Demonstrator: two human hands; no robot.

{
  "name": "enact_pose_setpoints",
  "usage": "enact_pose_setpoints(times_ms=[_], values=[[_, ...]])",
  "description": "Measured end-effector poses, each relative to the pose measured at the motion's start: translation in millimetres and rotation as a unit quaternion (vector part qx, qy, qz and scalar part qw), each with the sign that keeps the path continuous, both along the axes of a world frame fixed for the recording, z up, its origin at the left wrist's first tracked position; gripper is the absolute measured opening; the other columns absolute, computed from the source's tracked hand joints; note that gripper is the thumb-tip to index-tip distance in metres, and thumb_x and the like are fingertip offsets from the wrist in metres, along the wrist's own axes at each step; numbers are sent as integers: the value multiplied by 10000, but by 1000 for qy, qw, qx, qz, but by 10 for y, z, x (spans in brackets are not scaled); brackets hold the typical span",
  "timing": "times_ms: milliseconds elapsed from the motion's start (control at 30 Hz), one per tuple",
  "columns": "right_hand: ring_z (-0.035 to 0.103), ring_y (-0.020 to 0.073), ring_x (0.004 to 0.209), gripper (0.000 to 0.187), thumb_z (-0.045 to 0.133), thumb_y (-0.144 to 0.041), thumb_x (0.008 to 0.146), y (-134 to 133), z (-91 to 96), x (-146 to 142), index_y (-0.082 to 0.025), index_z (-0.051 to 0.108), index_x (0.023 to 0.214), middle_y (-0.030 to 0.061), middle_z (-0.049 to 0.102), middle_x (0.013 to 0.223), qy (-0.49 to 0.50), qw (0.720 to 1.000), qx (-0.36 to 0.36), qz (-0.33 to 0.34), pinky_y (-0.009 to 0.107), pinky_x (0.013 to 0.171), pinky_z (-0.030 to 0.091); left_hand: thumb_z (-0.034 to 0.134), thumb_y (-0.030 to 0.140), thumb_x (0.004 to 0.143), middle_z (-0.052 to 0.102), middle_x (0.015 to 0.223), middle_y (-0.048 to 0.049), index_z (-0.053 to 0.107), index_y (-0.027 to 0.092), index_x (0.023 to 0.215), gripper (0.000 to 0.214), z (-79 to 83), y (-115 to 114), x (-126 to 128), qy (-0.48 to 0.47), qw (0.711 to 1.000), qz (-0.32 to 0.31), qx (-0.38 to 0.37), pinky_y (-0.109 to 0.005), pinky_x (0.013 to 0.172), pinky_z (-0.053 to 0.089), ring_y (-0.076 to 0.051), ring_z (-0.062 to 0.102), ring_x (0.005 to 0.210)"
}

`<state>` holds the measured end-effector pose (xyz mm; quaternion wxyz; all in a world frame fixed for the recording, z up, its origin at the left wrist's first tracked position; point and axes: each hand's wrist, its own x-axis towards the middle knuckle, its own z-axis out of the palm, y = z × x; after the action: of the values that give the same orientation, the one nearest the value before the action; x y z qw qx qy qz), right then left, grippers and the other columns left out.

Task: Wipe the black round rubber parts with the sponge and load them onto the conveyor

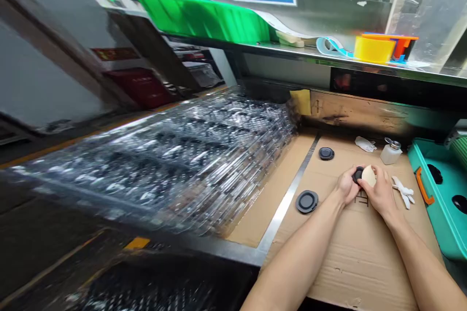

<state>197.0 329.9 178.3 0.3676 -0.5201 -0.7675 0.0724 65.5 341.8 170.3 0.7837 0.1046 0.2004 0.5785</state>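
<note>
My left hand [346, 187] grips a round black rubber disc [359, 174] by its edge, and part of the disc is hidden by my fingers. My right hand [382, 192] holds a cream-coloured rounded pad [369, 176], possibly a sponge, pressed against the disc. Both hands sit close together above a cardboard sheet [350, 257]. Two similar black discs [307, 201] [326, 153] lie on the cardboard to the left and ahead. Nearby stand a small glass bottle with a metal cap [391, 153] and a white crumpled cloth [365, 144].
A white glove [403, 192] lies right of my hands. A teal bin with an orange handle [423, 185] sits at the right. Tall stacks of transparent plastic trays [164, 165] fill the left. A shelf above holds a green bin [200, 19] and a yellow cup [374, 48].
</note>
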Motion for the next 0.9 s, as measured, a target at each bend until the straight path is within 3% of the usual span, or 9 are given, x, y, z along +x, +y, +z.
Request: enact_pose_setpoints(times_ms=[67,233,333,467,567,700,800,900], values=[[632,294,1029,599,657,-512,829,-23,45,22,-151,518,1286,153,668,1116,47,997,-38,-44,408,883,499,432,306,1002,719,1003,-129,685,130,995,309,-29,-7,27,16,1000,-5,7,-415,989,509,-242,682,1010],[677,240,879,332,522,-417,933,-86,124,-54,-223,535,1202,82,712,1031,20,996,-89,3,311,749,478,488,294,983,725,1042,-129,710,133,1012,276,-83,-47,97,58,998,-1,23,-372,988,503,-240,671,1047],[673,256,819,270,460,-393,967,-67,150,-113,-205,546,1140,88,713,928,-22,995,-74,-68,305,691,443,507,274,971,730,1054,-111,714,147,1011,246,-85,-69,112,65,997,9,37,-373,980,508,-229,669,1050],[673,242,866,256,404,-352,1000,-49,133,-118,-202,541,1156,100,714,988,-75,994,-66,-49,286,693,424,557,271,944,735,1016,-111,720,137,976,214,-70,-78,140,68,996,27,41,-346,985,499,-220,675,1030],[668,246,824,281,386,-353,1014,-51,108,-71,-180,551,1163,117,715,954,-112,986,-77,-95,291,689,412,514,278,969,730,977,-117,712,127,956,250,-51,-76,166,55,998,21,32,-360,976,502,-218,682,991],[666,249,849,336,395,-411,1028,-58,114,-37,-188,540,1233,125,713,1002,-154,984,-57,-74,284,665,382,465,285,994,717,923,-119,691,118,910,293,-37,-46,154,49,998,30,9,-362,961,510,-216,683,951],[645,239,717,366,363,-452,1041,-90,159,-57,-192,568,1198,112,708,873,-195,966,-80,-147,285,601,321,434,287,1010,708,909,-112,666,123,898,305,-27,-31,122,41,999,35,-8,-378,952,517,-210,682,931],[632,224,676,370,371,-463,1041,-130,191,-92,-189,571,1189,120,706,878,-243,956,-79,-145,285,597,306,454,299,1007,705,918,-109,661,126,896,292,-19,-31,98,37,999,36,-19,-355,949,517,-203,681,934]])
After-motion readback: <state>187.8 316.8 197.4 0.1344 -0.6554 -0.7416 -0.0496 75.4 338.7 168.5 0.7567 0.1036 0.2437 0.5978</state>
